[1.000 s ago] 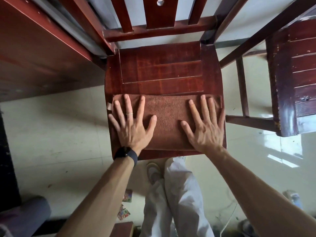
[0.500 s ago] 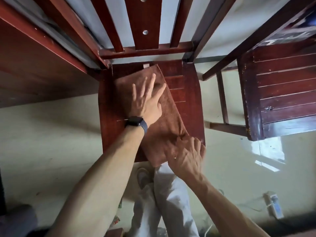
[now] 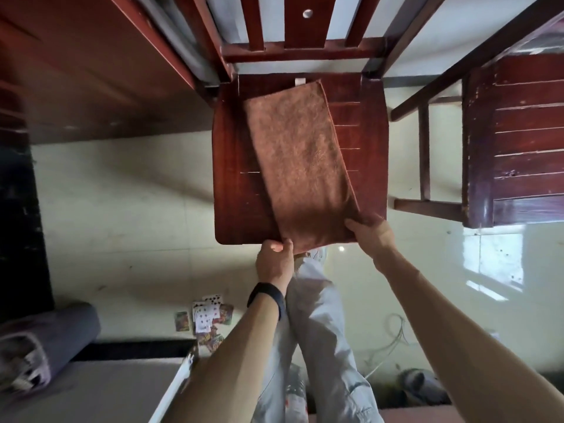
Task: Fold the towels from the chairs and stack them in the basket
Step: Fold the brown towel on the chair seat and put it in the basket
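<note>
A brown towel point(image 3: 300, 166), folded into a long strip, lies lengthwise and slightly slanted on the seat of a red-brown wooden chair point(image 3: 232, 184). Its near end hangs a little over the seat's front edge. My left hand point(image 3: 274, 259) pinches the near left corner of the towel, thumb on top. My right hand point(image 3: 370, 232) grips the near right corner, fingers tucked under the cloth. No basket is in view.
A second dark wooden chair point(image 3: 515, 141) stands to the right. A red-brown table edge point(image 3: 91, 87) runs along the upper left. Playing cards point(image 3: 207, 315) lie scattered on the tiled floor, a rolled grey mat point(image 3: 45, 340) at lower left, cables point(image 3: 393, 337) at lower right.
The towel has turned from crosswise to lengthwise on the seat. My left hand came off the far part of the towel and both hands now hold its near corners.
</note>
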Available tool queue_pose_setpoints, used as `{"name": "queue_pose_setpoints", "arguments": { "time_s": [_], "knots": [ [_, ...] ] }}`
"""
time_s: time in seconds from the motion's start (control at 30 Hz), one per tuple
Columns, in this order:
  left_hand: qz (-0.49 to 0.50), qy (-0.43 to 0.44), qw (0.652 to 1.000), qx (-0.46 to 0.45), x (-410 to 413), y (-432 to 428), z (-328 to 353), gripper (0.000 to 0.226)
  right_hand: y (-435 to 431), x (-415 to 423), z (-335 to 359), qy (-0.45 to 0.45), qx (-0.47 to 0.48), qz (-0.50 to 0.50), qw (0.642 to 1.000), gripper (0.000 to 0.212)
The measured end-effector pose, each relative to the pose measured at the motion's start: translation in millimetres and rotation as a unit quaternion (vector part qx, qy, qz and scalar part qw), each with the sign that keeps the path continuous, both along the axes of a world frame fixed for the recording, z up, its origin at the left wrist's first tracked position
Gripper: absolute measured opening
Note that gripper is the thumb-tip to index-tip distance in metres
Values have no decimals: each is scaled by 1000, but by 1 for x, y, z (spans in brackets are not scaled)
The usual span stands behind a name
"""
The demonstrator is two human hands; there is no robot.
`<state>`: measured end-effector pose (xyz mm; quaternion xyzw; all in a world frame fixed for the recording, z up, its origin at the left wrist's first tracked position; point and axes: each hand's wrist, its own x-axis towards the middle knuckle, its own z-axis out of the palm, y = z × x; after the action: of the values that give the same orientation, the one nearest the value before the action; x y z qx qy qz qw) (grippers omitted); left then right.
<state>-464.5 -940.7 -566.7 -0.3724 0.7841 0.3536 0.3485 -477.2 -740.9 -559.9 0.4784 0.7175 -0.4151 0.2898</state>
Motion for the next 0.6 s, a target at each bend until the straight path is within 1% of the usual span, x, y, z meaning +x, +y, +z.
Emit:
{"name": "queue_pose_setpoints", "arguments": {
  "time_s": [0.1,0.17,0.27,0.37,0.43,0.47,0.53,0.6],
  "knots": [
    [-41,14,998,46,-5,-15,7,17,3,9,10,16,-92,-122,988,27],
    [-37,5,997,63,-5,-27,17,15,1,17,22,13,-146,-172,974,29],
    [13,-15,995,99,2,-44,34,13,-7,43,39,-12,-166,-194,967,36],
    [-29,-16,993,111,14,-59,56,16,-15,76,56,-26,-184,-236,954,43],
    [-62,-8,989,135,19,-65,73,13,-21,91,70,-12,-186,-263,947,44],
    [-75,-4,985,153,18,-65,82,15,-23,95,77,0,-183,-268,946,42],
    [-87,-10,977,194,6,-63,95,26,-25,91,90,31,-168,-252,952,34],
    [-71,-44,971,223,-21,-58,107,33,-21,74,101,65,-157,-226,959,21]
  ]
}}
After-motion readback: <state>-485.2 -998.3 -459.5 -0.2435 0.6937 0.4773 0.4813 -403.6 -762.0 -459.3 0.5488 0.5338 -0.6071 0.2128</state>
